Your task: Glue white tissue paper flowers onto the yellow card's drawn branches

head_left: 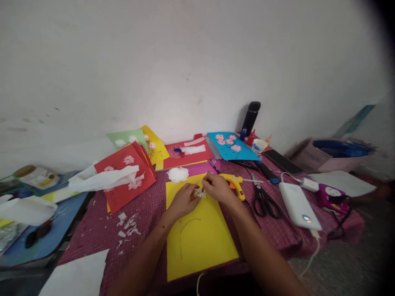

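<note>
A person sits at a table covered with a red checked cloth, both bare forearms reaching forward. The left hand and the right hand meet over the upper part of one yellow card sheet that lies flat before them. Between the two hands sits one small white paper flower, resting on the card. The fingertips of both hands are drawn together and pinch at it; how tightly they grip cannot be told.

Just right of the right hand lies one yellow glue gun, then one pair of black scissors, then one white power bank. Above the card lies one round white tissue puff. Farther back are one red card bearing three pale flowers, one blue card with four pink ones, one black bottle against the wall and one paper cup. A scatter of white paper scraps lies left of the yellow sheet.
</note>
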Action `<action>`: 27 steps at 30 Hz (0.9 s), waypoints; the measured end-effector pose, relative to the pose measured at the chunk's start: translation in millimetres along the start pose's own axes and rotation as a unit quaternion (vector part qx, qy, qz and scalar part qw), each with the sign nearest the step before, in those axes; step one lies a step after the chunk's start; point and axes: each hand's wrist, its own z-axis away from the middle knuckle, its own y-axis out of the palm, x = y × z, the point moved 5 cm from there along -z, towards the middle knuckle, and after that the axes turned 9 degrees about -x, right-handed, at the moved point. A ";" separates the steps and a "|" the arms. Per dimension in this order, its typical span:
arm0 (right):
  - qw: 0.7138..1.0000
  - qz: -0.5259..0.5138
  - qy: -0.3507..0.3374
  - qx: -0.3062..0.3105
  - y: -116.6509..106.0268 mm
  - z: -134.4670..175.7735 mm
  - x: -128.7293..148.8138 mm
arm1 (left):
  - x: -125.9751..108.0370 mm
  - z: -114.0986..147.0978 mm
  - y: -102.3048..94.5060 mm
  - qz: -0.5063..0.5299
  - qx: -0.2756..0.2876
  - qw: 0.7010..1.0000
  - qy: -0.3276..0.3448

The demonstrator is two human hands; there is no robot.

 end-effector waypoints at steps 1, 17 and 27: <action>1.000 -0.008 0.005 -0.012 -0.9 -0.4 -0.8 | -0.1 0.0 -0.3 0.000 -0.001 1.000 0.000; 0.981 -0.110 0.052 -0.151 -9.7 0.9 -11.2 | 3.7 5.7 -23.3 -0.045 0.015 0.999 0.008; 0.998 -0.051 0.008 -0.043 3.0 3.6 1.2 | 6.5 12.1 -30.8 -0.102 0.044 0.994 0.023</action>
